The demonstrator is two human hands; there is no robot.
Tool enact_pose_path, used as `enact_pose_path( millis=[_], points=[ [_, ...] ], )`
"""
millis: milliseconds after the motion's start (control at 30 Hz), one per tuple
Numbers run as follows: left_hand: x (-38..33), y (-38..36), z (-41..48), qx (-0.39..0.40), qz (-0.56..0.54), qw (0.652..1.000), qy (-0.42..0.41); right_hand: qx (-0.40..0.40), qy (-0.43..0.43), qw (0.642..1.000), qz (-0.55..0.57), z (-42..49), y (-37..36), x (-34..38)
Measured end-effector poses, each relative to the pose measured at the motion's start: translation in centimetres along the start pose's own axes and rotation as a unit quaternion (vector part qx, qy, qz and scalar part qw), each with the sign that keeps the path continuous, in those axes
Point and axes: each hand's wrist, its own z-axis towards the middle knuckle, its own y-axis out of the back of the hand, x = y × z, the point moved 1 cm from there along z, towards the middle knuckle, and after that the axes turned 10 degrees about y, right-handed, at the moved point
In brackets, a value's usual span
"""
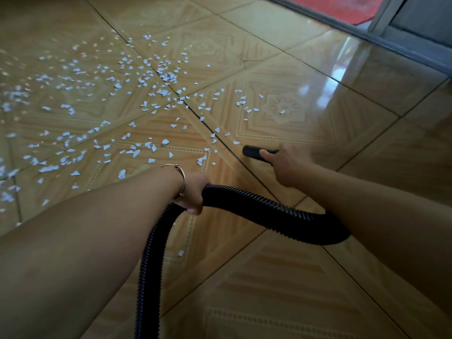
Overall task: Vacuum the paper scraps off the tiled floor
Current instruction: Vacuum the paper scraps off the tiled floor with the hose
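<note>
Many small white paper scraps [137, 94] lie scattered over the tan patterned tiled floor [305, 277], thickest at the left and centre. A black ribbed vacuum hose [264, 206] curves from the bottom of the view, up through my left hand and under my right forearm. My left hand [194, 194], with a thin bangle on its wrist, grips the hose. My right hand [283, 162] holds the smooth black nozzle [252, 151], whose open end points left, close above the floor and just right of the nearest scraps.
A dark threshold strip [367, 35] runs diagonally across the top right. Beyond it lie a red mat [342, 6] and a grey door frame [401, 18]. Glossy tiles with glare lie to the right of the scraps.
</note>
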Motion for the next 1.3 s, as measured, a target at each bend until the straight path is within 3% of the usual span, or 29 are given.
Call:
enact_pose_path(
  millis=[333,533,733,1067,1300],
  points=[
    [2.4,-0.1,1.1,0.001,-0.029,1.000,-0.011,-0.020,-0.004,0.999,-0.050,2.4,1.8,1.8],
    [4.1,-1.0,0.2,0.005,-0.022,1.000,-0.011,-0.042,0.082,0.994,-0.061,2.4,1.3,5.1],
    [5.7,-1.5,-1.0,-0.011,-0.038,0.999,-0.012,-0.028,0.041,0.997,-0.062,3.0,2.2,5.9],
    [6.5,-2.5,-2.2,-0.012,-0.058,0.998,-0.032,0.000,0.055,0.994,-0.098,1.6,3.4,7.2],
    [6.5,-3.6,-3.2,0.017,-0.061,0.997,-0.044,0.002,0.148,0.986,-0.076,-1.3,2.1,10.2]
  ],
)
